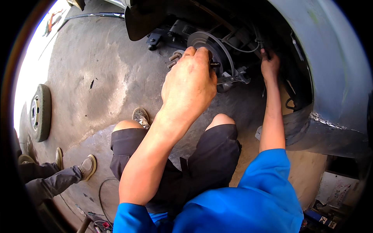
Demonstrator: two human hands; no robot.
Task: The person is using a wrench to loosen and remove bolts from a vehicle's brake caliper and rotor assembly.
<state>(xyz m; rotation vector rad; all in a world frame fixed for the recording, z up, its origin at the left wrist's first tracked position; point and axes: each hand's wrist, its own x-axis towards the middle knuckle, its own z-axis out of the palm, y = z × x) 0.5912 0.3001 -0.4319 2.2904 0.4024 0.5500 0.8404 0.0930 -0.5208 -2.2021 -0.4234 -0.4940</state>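
My left hand [188,79] is closed in front of the brake disc [200,40], back of the hand toward me. A metal open-ended wrench [235,78] comes out beside its thumb, jaws to the right; the grip itself is hidden behind the hand. Wheel studs [174,57] stick out left of my fingers, and a short dark rod end [215,65] shows on the right. Deep in the wheel arch, my right hand [271,65] has its fingers curled at dark parts near a thin brake hose [248,50]. Shadow hides what those fingers grip.
The grey car body panel [338,73] curves along the right, its lower edge damaged. A wheel [40,112] stands on the concrete floor [85,77] at the left. Another person's shoe [88,167] and legs are at lower left. A dark jack-like part [154,39] lies beyond the disc.
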